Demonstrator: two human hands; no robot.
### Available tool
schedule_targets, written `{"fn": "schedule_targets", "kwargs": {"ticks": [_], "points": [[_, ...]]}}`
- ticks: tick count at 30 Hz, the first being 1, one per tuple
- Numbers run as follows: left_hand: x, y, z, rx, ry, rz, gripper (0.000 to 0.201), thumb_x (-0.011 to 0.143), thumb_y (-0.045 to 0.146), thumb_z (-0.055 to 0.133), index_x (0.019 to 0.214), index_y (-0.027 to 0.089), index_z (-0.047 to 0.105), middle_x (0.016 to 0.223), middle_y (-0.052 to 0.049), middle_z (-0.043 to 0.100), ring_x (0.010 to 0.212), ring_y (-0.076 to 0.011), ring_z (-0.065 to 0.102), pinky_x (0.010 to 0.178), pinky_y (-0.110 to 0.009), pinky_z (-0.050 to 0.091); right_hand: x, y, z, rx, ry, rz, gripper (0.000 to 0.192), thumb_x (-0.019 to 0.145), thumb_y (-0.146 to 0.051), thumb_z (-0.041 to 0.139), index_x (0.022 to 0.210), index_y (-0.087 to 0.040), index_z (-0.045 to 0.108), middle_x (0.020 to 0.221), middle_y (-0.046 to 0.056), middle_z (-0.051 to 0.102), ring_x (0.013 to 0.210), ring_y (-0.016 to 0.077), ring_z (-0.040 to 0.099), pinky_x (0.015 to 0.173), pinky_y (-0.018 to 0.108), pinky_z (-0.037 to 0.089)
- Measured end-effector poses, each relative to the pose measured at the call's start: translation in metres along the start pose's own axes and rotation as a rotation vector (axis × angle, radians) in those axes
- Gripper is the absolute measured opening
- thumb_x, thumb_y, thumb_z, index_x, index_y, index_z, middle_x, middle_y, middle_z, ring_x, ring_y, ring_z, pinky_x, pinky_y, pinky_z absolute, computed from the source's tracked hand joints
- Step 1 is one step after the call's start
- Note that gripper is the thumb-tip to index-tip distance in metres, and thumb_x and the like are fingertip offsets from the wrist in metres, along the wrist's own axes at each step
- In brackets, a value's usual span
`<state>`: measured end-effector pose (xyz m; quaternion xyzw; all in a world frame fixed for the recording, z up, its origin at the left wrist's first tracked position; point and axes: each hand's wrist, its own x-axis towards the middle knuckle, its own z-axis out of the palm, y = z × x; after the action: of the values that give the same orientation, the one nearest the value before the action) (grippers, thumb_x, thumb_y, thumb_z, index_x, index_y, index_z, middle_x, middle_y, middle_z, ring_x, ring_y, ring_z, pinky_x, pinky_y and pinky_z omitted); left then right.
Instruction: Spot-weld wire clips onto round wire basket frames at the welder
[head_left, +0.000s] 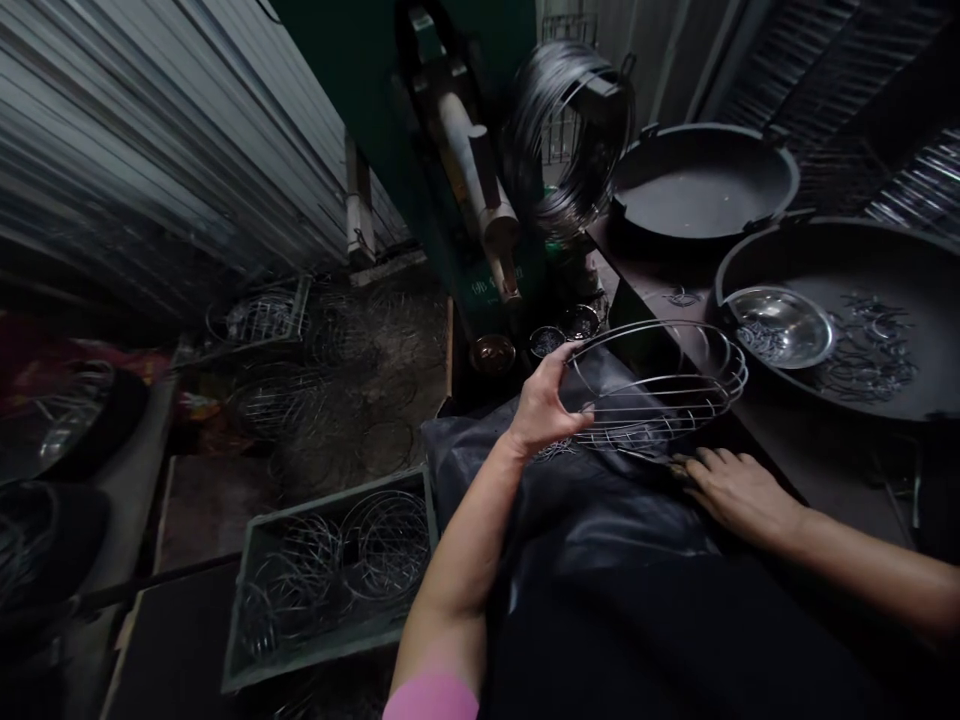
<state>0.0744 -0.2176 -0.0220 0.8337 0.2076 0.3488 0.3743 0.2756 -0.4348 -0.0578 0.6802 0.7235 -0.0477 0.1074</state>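
Observation:
My left hand (pixel 541 405) grips the left rim of a round, shallow basket of bare metal wire (pixel 649 408), tilted above my lap. Below the basket, my right hand (pixel 739 492) is closed at the fingertips around something dark. A thin metal piece sticks out from them to the left, too dim to name. Small wire pieces (pixel 556 452) lie on the black apron (pixel 480 450) over my lap, under the basket.
Ahead stands a green machine (pixel 480 255) with a wire coil (pixel 570 130) beside it. At right, a large pan (pixel 930 370) holds a metal bowl (pixel 814 345) and loose wire pieces; another pan (pixel 697 200) is behind. At lower left, a crate (pixel 315 660) contains wire rings.

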Motion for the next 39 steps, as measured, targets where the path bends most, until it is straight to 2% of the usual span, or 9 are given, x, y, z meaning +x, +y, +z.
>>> {"fn": "schedule_targets", "kwargs": {"ticks": [3, 8, 16, 19, 23, 27, 33, 39], "points": [[-0.002, -0.002, 0.000, -0.007, 0.025, -0.053, 0.079, 0.059, 0.020, 0.065, 0.133, 0.021, 0.035, 0.121, -0.008, 0.053, 0.105, -0.0214, 0.056, 0.085, -0.033, 0.050, -0.006, -0.008, 0.007, -0.114, 0.047, 0.025, 0.021, 0.087, -0.017, 0.045, 0.093, -0.013, 0.065, 0.103, 0.017, 0.061, 0.085, 0.0276, 0.056, 0.069, 0.036, 0.039], [-0.005, 0.007, 0.004, 0.039, 0.058, -0.105, 0.079, 0.058, 0.021, 0.066, 0.131, 0.020, 0.037, 0.117, -0.008, 0.056, 0.097, -0.0197, 0.058, 0.079, -0.031, 0.052, -0.008, -0.015, 0.012, -0.153, 0.092, 0.049, 0.020, 0.086, -0.015, 0.047, 0.093, -0.013, 0.065, 0.108, 0.018, 0.060, 0.089, 0.0281, 0.054, 0.071, 0.036, 0.038], [-0.009, 0.028, 0.015, 0.146, 0.225, -0.094, 0.077, 0.061, 0.024, 0.067, 0.132, 0.019, 0.037, 0.113, -0.008, 0.057, 0.097, -0.0187, 0.059, 0.081, -0.030, 0.051, -0.002, -0.016, -0.009, -0.150, 0.129, 0.122, 0.019, 0.085, -0.017, 0.048, 0.088, -0.014, 0.066, 0.108, 0.017, 0.061, 0.086, 0.0273, 0.053, 0.067, 0.035, 0.038], [-0.012, 0.036, 0.016, 0.174, 0.290, -0.106, 0.077, 0.063, 0.026, 0.068, 0.132, 0.018, 0.037, 0.113, -0.008, 0.056, 0.094, -0.0178, 0.059, 0.079, -0.030, 0.052, 0.003, -0.014, -0.013, -0.155, 0.221, 0.138, 0.020, 0.084, -0.015, 0.048, 0.088, -0.013, 0.067, 0.111, 0.017, 0.061, 0.092, 0.0289, 0.052, 0.077, 0.039, 0.039], [-0.019, 0.046, 0.021, 0.216, 0.373, -0.143, 0.078, 0.062, 0.026, 0.070, 0.132, 0.018, 0.037, 0.111, -0.008, 0.057, 0.091, -0.0178, 0.060, 0.077, -0.030, 0.053, 0.010, -0.015, -0.011, -0.178, 0.307, 0.162, 0.023, 0.083, -0.013, 0.045, 0.091, -0.012, 0.067, 0.117, 0.018, 0.059, 0.105, 0.0321, 0.048, 0.092, 0.048, 0.033], [-0.027, 0.051, 0.033, 0.254, 0.435, -0.150, 0.077, 0.061, 0.023, 0.070, 0.131, 0.017, 0.038, 0.114, -0.010, 0.056, 0.093, -0.0182, 0.060, 0.077, -0.029, 0.053, 0.015, -0.020, -0.002, -0.171, 0.285, 0.212, 0.027, 0.084, -0.014, 0.042, 0.096, -0.012, 0.066, 0.122, 0.017, 0.057, 0.113, 0.0334, 0.045, 0.096, 0.053, 0.029], [-0.035, 0.053, 0.047, 0.320, 0.439, -0.110, 0.078, 0.060, 0.020, 0.069, 0.131, 0.016, 0.037, 0.112, -0.010, 0.058, 0.091, -0.0180, 0.061, 0.078, -0.029, 0.054, 0.018, -0.023, 0.011, -0.105, 0.236, 0.284, 0.025, 0.082, -0.018, 0.047, 0.099, -0.011, 0.065, 0.128, 0.018, 0.054, 0.120, 0.0356, 0.040, 0.099, 0.058, 0.024], [-0.035, 0.059, 0.051, 0.378, 0.459, -0.098, 0.075, 0.061, 0.022, 0.068, 0.130, 0.016, 0.040, 0.107, -0.009, 0.059, 0.088, -0.0177, 0.061, 0.074, -0.028, 0.054, 0.024, -0.025, 0.010, -0.132, 0.232, 0.277, 0.029, 0.086, -0.014, 0.042, 0.100, -0.009, 0.066, 0.127, 0.021, 0.053, 0.119, 0.0379, 0.042, 0.096, 0.062, 0.026]]}}
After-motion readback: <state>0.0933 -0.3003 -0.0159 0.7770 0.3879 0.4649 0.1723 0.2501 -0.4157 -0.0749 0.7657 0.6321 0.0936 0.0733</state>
